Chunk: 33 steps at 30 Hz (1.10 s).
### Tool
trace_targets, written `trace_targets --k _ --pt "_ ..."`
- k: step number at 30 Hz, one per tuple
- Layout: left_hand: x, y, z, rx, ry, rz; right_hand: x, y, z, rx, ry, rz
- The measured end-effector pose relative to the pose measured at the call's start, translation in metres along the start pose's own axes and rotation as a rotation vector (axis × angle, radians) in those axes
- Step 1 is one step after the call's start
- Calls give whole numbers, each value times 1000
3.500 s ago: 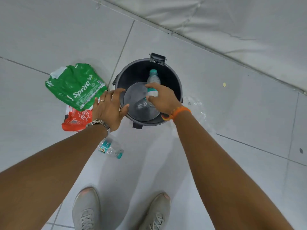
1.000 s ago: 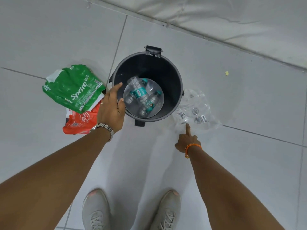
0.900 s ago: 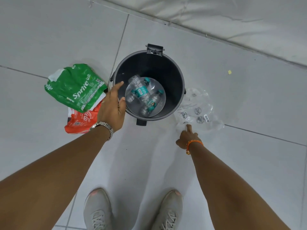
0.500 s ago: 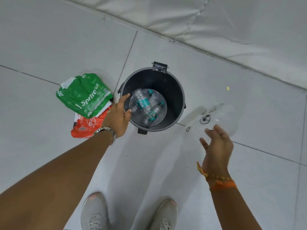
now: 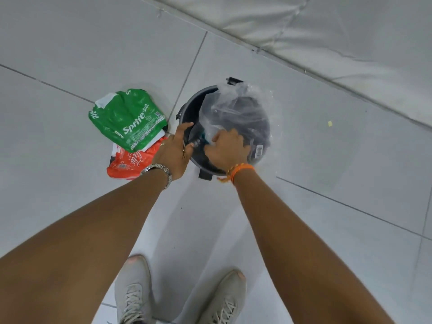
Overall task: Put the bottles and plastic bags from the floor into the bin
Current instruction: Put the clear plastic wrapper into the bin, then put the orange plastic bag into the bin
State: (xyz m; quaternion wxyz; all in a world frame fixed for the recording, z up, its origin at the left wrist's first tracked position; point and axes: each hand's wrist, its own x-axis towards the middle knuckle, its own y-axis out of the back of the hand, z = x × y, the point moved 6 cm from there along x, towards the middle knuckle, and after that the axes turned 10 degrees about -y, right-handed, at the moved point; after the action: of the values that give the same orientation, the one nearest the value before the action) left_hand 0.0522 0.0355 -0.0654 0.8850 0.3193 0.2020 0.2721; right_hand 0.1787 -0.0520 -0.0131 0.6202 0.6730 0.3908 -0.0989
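The right hand point(image 5: 228, 149) grips a clear bag point(image 5: 236, 113) spread over the bin point(image 5: 187, 113); the left hand point(image 5: 174, 150) seems to clasp the rim. Push the bag deep. Green bag point(image 5: 127, 118) and red bag point(image 5: 131, 163) lie beside the bin.

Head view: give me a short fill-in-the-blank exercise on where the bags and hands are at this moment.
1. The right hand pushes a clear plastic bag into the black ____.
2. The left hand grips the bin's ____.
3. The green Sprite bag lies partly on top of a ____ bag.
4. Both printed bags lie on the ____.

Missing words: bin; rim; red; floor
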Motion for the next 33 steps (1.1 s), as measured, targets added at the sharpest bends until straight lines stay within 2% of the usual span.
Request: trace_targets --k 3,5,6,8,10,12,14,15,17,19,21,25,28,31,33 --pt "-1 -2 -3 -7 -4 -3 15 2 -11 185 90 -174" --pt "0 -1 -3 -9 1 -10 8 11 -14 288 196 -215" --pt "0 -1 -3 3 -1 -19 3 21 -9 361 225 -184" --pt "-2 1 -3 9 -27 -24 -12 53 2 586 281 3" --pt "-9 7 -3 -98 -61 43 -28 83 30 843 268 242" --pt "-24 18 -11 -186 -30 171 -35 101 73 1051 149 461" --pt "-44 26 -34 -100 58 218 -34 100 114 1191 -18 610" --pt "-55 26 -51 9 126 176 -34 97 130 1236 -90 657" --pt "-74 20 -81 322 243 -57 -34 88 150 1274 -195 704" --pt "-90 10 -105 564 284 -361 -31 77 157 1246 -228 681" --pt "-95 0 -119 661 272 -556 -24 65 156 1200 -239 608" --pt "-88 -15 -122 740 224 -653 5 43 147 1186 -280 349" --pt "-89 -16 -112 735 205 -562 22 35 136 1121 -237 228" --pt "-90 7 -79 533 119 -224 26 35 130 1008 -173 287" --pt "-97 32 -50 375 120 25 26 35 131 986 -173 324"
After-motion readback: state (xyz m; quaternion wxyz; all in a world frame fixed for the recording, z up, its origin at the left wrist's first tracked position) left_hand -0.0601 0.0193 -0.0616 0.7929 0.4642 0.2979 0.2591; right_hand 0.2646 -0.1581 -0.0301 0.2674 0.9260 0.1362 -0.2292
